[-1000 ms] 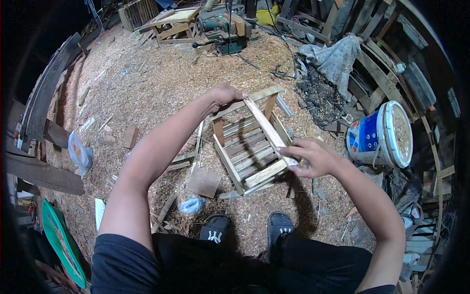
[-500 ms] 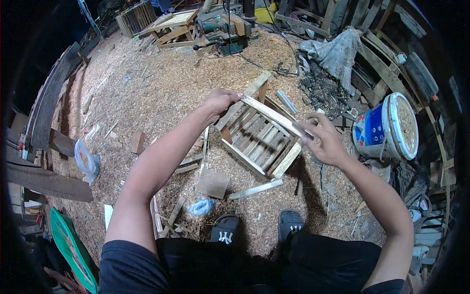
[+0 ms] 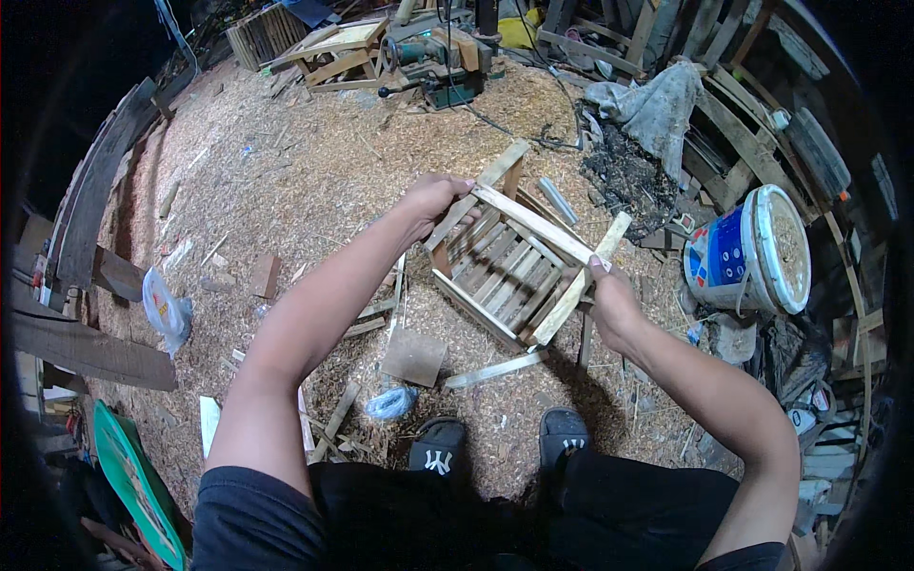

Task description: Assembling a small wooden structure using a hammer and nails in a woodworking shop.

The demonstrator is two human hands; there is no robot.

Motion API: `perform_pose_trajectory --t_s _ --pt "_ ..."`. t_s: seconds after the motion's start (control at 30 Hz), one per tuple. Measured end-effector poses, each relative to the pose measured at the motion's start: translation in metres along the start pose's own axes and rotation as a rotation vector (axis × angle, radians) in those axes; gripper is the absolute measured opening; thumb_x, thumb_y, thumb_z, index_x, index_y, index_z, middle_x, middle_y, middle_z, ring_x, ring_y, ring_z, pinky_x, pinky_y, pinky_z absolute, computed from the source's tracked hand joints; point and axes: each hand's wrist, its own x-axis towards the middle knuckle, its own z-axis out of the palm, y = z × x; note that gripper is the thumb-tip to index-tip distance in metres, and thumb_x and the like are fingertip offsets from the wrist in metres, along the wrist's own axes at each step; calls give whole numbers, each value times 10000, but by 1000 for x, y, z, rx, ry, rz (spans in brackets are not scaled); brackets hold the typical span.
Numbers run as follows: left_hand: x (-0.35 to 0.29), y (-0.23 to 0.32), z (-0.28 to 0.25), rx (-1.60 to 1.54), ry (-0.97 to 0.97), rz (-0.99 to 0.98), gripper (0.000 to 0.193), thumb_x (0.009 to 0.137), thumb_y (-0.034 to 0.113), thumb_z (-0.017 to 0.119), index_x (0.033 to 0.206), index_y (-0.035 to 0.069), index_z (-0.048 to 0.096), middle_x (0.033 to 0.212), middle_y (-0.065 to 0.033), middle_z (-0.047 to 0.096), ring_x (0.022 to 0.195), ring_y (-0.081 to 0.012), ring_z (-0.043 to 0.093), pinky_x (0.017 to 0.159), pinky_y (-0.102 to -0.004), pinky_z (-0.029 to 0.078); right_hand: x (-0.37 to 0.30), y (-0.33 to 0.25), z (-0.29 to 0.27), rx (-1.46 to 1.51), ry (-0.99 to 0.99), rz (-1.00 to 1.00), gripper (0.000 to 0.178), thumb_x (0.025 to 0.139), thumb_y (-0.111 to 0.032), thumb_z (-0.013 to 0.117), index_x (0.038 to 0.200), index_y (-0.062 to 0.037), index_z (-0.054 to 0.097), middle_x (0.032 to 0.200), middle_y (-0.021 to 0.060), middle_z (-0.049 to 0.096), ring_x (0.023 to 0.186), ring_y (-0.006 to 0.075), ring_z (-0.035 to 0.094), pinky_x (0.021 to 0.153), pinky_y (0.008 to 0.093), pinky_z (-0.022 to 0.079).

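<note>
A small wooden slatted crate (image 3: 515, 273) with side rails stands on the sawdust in front of me. My left hand (image 3: 443, 202) is closed round its left rail, close to one end of the cross slat (image 3: 535, 225). At the other end of that slat, my right hand (image 3: 614, 303) grips the right rail (image 3: 612, 234), its thumb lying on top by the joint. Fingers of the right hand are partly hidden under the rail.
Near my sandals lie a flat wood block (image 3: 415, 357), a loose slat (image 3: 496, 368) and a blue plastic bundle (image 3: 391, 403). A large bucket (image 3: 725, 249) stands at right, a green basin (image 3: 135, 476) at lower left. A machine (image 3: 451, 81) with a cord sits at the back.
My right hand has come down and inward onto the right rail and closed on it, leaving the rail's far end in plain sight. The left hand has kept its hold.
</note>
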Motion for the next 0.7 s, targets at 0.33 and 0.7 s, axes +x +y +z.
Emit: perform_pose_trajectory --t_s 0.33,0.7 --pt "-49 -12 21 -58 137 15 324 1059 144 491 1200 -142 552 955 -218 696 774 -256 730 677 -319 635 31 -49 -8 313 59 11 271 1083 -177 309 1154 29 472 796 50 530 616 128 456 566 285 407" --pt "-147 -56 72 -105 151 -74 253 1060 111 488 1204 -87 424 1112 -272 631 1016 -295 707 923 -387 620 111 -113 -13 -498 -238 -347 256 1045 -171 433 1126 -47 642 742 7 551 556 95 479 479 262 397"
